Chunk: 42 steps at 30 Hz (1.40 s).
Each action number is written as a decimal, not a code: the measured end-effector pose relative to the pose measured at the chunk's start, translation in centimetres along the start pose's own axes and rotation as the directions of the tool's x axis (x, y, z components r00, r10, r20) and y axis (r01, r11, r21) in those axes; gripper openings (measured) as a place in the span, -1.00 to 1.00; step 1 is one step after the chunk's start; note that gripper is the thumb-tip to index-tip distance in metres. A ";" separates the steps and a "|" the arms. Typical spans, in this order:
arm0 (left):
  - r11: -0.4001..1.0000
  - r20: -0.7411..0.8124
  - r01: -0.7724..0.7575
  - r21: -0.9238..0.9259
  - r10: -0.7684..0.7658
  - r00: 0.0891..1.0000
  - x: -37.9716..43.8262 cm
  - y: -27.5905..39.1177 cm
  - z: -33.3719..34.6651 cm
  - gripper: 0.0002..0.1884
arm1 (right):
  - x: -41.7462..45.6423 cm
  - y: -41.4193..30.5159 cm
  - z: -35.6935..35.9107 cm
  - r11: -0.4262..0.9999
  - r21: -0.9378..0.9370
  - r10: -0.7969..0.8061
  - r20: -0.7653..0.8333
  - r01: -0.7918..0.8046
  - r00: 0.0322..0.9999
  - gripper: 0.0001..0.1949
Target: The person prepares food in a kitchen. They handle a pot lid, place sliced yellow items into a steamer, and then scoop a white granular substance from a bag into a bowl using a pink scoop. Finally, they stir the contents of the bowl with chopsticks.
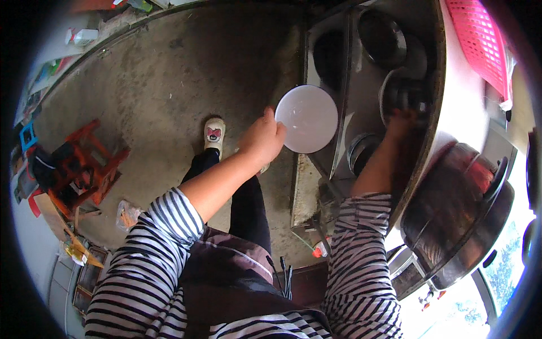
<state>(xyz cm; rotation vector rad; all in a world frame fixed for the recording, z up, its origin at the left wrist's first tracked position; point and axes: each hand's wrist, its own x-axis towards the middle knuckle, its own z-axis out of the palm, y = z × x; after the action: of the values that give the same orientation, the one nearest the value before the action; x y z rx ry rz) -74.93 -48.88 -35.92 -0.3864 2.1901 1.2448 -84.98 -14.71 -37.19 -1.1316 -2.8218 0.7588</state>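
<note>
My left hand [264,137] grips the rim of a round white bowl [307,119], thumb on its near edge, and holds it over the floor beside a low shelf. The bowl's inside faces up with nothing in it but a few bright glints. My right hand [401,122] reaches under the counter into the shadowed shelf [355,99]. It is at the edge of a dark round pot or basin [404,97]; shadow and blur hide its fingers. Nearer to me on that shelf stands a smaller metal pot [362,152], partly behind my forearm.
Above the shelf runs a white countertop [459,101] with a pink plastic basket [482,38] and a large dark pan [449,212]. A metal basin [381,38] sits farther along the shelf. An orange-red wooden stool [91,161] and a plastic bag [128,215] are on the concrete floor, left.
</note>
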 end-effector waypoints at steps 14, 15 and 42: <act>0.965 -0.058 -0.255 -0.063 0.251 0.966 9.8 15.4 3.9 -0.64 | -22.0 -1.1 -7.8 0.925 0.325 0.200 0.019 -0.195 0.980 -0.71; 0.956 -0.064 -0.288 -0.051 0.284 0.957 10.6 16.0 4.9 -0.64 | -23.3 -0.2 -7.9 0.898 0.383 0.217 0.043 -0.216 0.975 -0.72; 0.486 0.361 -0.784 0.386 0.702 0.613 16.7 16.3 15.0 -0.61 | -34.5 1.2 -14.2 0.943 0.322 -0.040 0.364 -0.085 0.931 -0.84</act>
<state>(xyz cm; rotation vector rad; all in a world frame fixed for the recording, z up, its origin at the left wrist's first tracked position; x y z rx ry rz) -91.26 -27.03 -40.89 0.9893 2.4957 0.9241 -56.14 -30.30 -19.44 -1.0593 -2.7897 1.5290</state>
